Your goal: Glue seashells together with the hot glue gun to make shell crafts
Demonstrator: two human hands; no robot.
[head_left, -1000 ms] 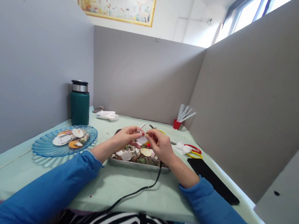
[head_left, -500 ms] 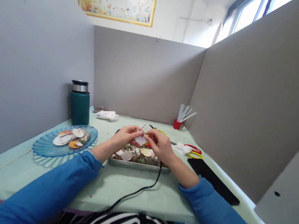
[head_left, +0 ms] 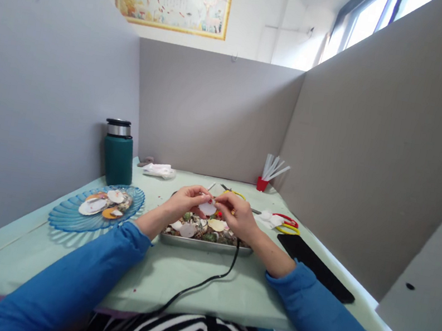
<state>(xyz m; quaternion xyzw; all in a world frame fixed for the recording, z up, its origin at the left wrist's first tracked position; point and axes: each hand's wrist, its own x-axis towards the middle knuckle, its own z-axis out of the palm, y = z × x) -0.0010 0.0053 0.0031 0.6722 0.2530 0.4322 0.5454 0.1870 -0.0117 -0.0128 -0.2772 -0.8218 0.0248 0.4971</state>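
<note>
My left hand (head_left: 188, 201) is closed on a pale, flat shell (head_left: 207, 208), held up over a metal tray (head_left: 207, 246) full of shells and bits of greenery. Close against it, the fingers of my right hand (head_left: 237, 213) are pinched together at the shell's upper edge. What the right fingertips grip, if anything, is too small to make out. A little red shows at the top of the shell. Below the hands, a cream shell (head_left: 217, 225) and a white shell (head_left: 187, 230) lie among the tray's contents.
On the left stand a blue scalloped plate (head_left: 64, 213) with several shells and a green bottle (head_left: 117, 159). At right lie red-handled scissors (head_left: 290, 221), a black slab (head_left: 314, 268) and white tissue (head_left: 269, 219). A red cup (head_left: 262, 184) holds glue sticks. A black cord (head_left: 201, 283) crosses the front.
My right fingers have shifted slightly at the shell's edge, and more of the shell's face shows between the hands. The rest looks the same.
</note>
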